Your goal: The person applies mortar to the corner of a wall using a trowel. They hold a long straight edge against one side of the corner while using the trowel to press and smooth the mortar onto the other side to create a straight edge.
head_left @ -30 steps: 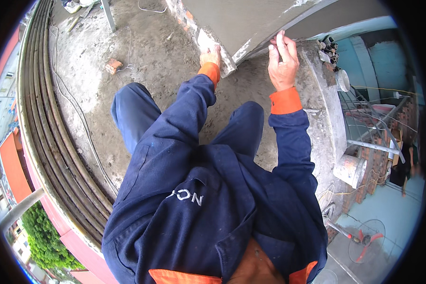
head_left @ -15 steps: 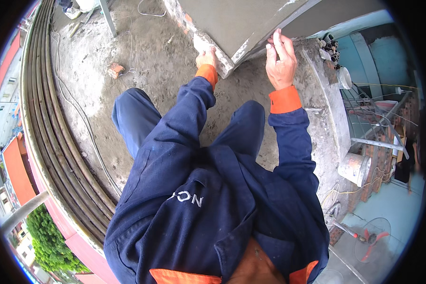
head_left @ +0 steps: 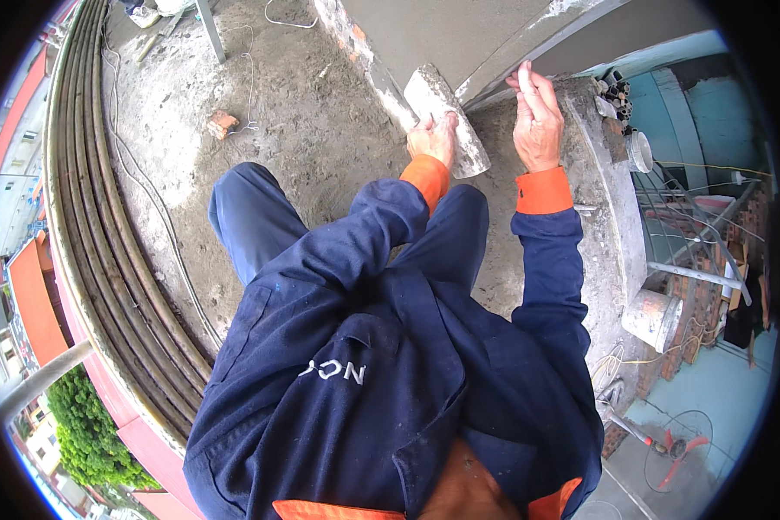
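Note:
My left hand (head_left: 435, 139) is closed around a plastering float (head_left: 449, 121), a pale, mortar-smeared rectangular blade. The float is tilted across the lower corner of a grey plastered wall (head_left: 433, 30), and its near end sticks out past the wall's edge. My right hand (head_left: 539, 130) is raised to the right of that corner, fingers stretched out and slightly bent. Its fingertips are at a light strip (head_left: 572, 30) running along the wall's edge. Whether they press on the strip is hard to see. Nothing shows between the thumb and fingers.
Rough, mortar-stained concrete (head_left: 286, 113) lies under me, with a brick piece (head_left: 223, 124) and a cable (head_left: 160, 221). Long metal pipes (head_left: 104, 217) line the left edge. At the right, a ledge (head_left: 619, 199) drops to a lower level with a bucket (head_left: 651, 319) and a fan (head_left: 677, 451).
My left hand has moved right and nearer to me, turning the float so its broad face shows. My right hand has shifted slightly right in the picture.

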{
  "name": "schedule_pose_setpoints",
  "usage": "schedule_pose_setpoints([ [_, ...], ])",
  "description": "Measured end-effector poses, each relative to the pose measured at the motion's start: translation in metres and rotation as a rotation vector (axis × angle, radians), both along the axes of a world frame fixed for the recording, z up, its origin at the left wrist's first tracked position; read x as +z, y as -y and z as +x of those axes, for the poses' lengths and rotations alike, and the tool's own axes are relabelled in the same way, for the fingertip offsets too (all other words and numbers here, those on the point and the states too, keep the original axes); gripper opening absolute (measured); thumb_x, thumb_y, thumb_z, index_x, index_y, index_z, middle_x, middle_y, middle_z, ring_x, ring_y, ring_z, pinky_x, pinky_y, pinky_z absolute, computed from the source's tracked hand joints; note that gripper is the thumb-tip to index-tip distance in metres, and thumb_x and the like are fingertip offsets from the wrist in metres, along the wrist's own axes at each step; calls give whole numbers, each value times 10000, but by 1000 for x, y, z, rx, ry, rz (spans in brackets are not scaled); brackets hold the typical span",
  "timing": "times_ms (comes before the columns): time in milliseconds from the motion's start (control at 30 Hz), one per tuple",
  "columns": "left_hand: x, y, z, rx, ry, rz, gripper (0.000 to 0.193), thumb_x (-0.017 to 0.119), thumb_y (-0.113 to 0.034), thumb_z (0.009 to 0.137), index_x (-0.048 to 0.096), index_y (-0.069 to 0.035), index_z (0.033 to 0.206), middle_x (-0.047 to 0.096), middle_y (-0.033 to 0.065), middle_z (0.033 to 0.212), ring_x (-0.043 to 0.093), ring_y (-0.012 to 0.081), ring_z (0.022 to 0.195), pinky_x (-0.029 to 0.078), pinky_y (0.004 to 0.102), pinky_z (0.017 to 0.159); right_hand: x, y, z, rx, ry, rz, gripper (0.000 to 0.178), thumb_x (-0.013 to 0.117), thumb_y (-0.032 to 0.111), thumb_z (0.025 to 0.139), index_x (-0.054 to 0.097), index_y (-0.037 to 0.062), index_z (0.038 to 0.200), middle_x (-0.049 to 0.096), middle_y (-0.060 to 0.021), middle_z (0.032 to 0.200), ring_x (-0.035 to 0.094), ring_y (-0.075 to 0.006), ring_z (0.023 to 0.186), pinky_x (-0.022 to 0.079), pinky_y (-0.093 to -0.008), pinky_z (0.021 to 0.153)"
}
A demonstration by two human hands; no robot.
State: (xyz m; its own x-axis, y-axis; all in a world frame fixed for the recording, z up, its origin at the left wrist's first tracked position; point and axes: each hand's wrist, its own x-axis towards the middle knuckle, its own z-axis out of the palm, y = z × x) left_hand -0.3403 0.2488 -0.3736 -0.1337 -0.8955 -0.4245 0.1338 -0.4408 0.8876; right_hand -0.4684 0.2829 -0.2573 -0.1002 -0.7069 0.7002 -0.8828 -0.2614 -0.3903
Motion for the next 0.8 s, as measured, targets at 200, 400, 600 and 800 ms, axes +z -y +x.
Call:
schedule_pose_setpoints([
  [200, -35, 108, 7, 201, 137, 99, 732, 753, -444, 762, 609, 2, 1324, 657, 242, 1251, 638, 354, 1156, 474, 399, 983, 11, 5, 17, 2, 18, 9, 504, 655, -16, 864, 602, 73, 1357, 632, -92, 1170, 692, -217, 989, 556, -327, 854],
  [400, 33, 52, 2, 53, 170, -281, 531, 699, -394, 855, 656, 8, 1200, 699, 237, 1068, 637, 317, 962, 469, 373, 906, -1, 0, 13, -47, -16, -8, 497, 637, -14, 869, 593, 64, 1358, 632, -112, 1171, 688, -246, 983, 559, -337, 834],
  [600, 4, 75, -5, 164, 61, -54, 743, 749, -390, 842, 521, 46, 1398, 620, 238, 1291, 612, 302, 1168, 455, 373, 991, 15, 4, 18, -2, -22, -16, 485, 579, -38, 898, 582, 63, 1373, 635, -132, 1129, 679, -252, 960, 555, -341, 828],
  [800, 156, 80, -28, 267, 139, -441, 476, 694, -409, 866, 642, -113, 1234, 542, 234, 1148, 594, 341, 1025, 474, 447, 892, 16, -3, 6, -29, -74, -17, 414, 501, -73, 907, 631, 36, 1284, 646, -169, 1187, 658, -367, 1043, 529, -375, 880],
])
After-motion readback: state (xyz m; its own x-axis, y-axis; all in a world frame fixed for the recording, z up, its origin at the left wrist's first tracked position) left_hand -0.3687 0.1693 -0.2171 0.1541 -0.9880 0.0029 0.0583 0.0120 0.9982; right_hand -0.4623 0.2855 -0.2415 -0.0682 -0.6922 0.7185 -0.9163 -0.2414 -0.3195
